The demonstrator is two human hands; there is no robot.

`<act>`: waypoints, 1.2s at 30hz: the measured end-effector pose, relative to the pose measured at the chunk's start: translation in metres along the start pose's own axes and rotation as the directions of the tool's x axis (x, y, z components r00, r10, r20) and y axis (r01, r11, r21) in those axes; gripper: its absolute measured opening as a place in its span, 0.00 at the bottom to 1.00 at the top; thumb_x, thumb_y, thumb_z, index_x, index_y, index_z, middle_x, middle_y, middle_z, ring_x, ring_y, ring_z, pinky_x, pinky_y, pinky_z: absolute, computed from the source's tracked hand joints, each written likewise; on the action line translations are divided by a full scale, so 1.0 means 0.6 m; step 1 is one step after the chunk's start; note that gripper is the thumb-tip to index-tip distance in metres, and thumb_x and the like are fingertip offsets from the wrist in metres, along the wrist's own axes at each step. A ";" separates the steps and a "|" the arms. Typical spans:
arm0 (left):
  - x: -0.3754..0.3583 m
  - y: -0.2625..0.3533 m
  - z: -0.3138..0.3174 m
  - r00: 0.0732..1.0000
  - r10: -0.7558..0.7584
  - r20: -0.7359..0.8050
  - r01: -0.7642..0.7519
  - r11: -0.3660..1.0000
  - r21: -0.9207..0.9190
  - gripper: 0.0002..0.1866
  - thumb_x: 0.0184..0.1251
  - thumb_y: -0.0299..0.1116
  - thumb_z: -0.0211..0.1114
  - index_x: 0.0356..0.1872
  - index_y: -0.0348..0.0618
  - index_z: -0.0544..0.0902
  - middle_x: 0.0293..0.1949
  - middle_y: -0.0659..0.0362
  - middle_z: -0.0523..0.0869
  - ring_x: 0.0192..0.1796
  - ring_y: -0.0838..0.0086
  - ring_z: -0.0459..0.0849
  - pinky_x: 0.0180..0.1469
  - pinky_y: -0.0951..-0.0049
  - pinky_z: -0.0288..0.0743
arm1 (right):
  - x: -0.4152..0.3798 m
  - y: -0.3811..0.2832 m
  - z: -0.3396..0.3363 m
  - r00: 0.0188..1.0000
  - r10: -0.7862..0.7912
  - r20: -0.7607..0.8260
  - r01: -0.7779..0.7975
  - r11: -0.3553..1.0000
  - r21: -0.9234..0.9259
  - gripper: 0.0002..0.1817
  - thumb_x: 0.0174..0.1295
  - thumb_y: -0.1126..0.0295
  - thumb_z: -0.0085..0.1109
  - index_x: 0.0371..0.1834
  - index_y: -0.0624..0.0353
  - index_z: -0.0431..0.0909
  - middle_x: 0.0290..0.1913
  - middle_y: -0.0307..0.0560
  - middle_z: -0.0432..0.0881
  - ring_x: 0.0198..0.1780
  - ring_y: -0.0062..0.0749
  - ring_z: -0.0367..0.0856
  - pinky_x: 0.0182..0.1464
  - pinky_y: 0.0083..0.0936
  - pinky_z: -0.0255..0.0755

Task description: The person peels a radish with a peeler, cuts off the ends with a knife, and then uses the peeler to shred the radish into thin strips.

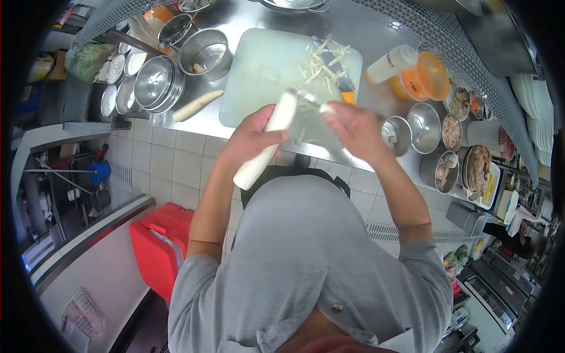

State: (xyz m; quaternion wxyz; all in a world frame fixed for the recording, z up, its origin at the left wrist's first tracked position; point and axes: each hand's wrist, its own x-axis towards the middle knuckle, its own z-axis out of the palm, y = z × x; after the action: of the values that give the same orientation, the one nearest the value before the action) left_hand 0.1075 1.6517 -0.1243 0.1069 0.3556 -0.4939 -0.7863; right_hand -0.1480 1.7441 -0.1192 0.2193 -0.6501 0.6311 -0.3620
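Observation:
A long, pale peeled root (281,120) slants up from the table's front edge, and my left hand (254,139) is wrapped round its middle. My right hand (355,130), slightly blurred, is closed on a small peeler (309,99) whose head is near the root's upper end. Beneath them lies a pale green cutting board (253,65). Peel strips (323,67) are heaped on its right part, over a knife whose orange part (348,97) shows. A second root (198,106) rests on the metal table left of the board.
Metal bowls (154,82) and a pot (204,54) stand at the left. On the right are a white bottle (393,62), an orange tub (428,76), a steel bowl (424,126) and several food bowls. A red bin (158,244) stands on the floor at lower left.

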 end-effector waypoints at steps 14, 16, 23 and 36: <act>0.016 -0.013 0.012 0.971 0.166 -0.170 -0.090 0.919 0.383 0.28 0.65 0.29 0.72 0.66 0.33 0.77 0.42 0.52 0.87 0.36 0.71 0.86 0.40 0.68 0.81 | -0.006 -0.016 0.042 0.986 -0.153 0.069 0.161 0.979 -0.122 0.17 0.75 0.53 0.59 0.39 0.56 0.83 0.33 0.55 0.87 0.34 0.55 0.87 0.36 0.48 0.79; 0.021 -0.022 0.009 0.959 0.226 -0.169 -0.098 0.830 0.549 0.29 0.66 0.28 0.73 0.67 0.34 0.76 0.42 0.53 0.88 0.40 0.72 0.86 0.41 0.68 0.82 | 0.015 0.018 0.030 0.999 0.024 0.049 -0.006 0.940 -0.342 0.15 0.74 0.54 0.60 0.42 0.55 0.83 0.32 0.54 0.87 0.34 0.55 0.87 0.35 0.49 0.79; 0.021 -0.019 0.009 0.915 0.345 -0.208 -0.087 0.674 0.734 0.28 0.61 0.34 0.75 0.60 0.32 0.79 0.45 0.42 0.89 0.46 0.50 0.89 0.52 0.59 0.81 | -0.004 -0.019 0.043 0.997 -0.062 0.039 0.069 0.968 -0.241 0.16 0.75 0.53 0.59 0.40 0.55 0.82 0.31 0.53 0.86 0.33 0.55 0.87 0.34 0.49 0.79; 0.008 -0.029 -0.002 0.989 0.008 -0.145 0.000 0.998 0.057 0.24 0.67 0.30 0.75 0.62 0.38 0.80 0.38 0.61 0.85 0.31 0.77 0.85 0.32 0.75 0.80 | 0.001 0.000 0.017 0.998 -0.064 -0.026 0.051 0.934 -0.353 0.16 0.72 0.55 0.65 0.47 0.57 0.84 0.32 0.46 0.87 0.30 0.47 0.87 0.32 0.42 0.80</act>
State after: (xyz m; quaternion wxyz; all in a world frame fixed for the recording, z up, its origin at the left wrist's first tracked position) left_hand 0.1081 1.6572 -0.1417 0.1342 0.4138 -0.5076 -0.7437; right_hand -0.1403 1.7414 -0.1259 0.0773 -0.6901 0.6704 -0.2614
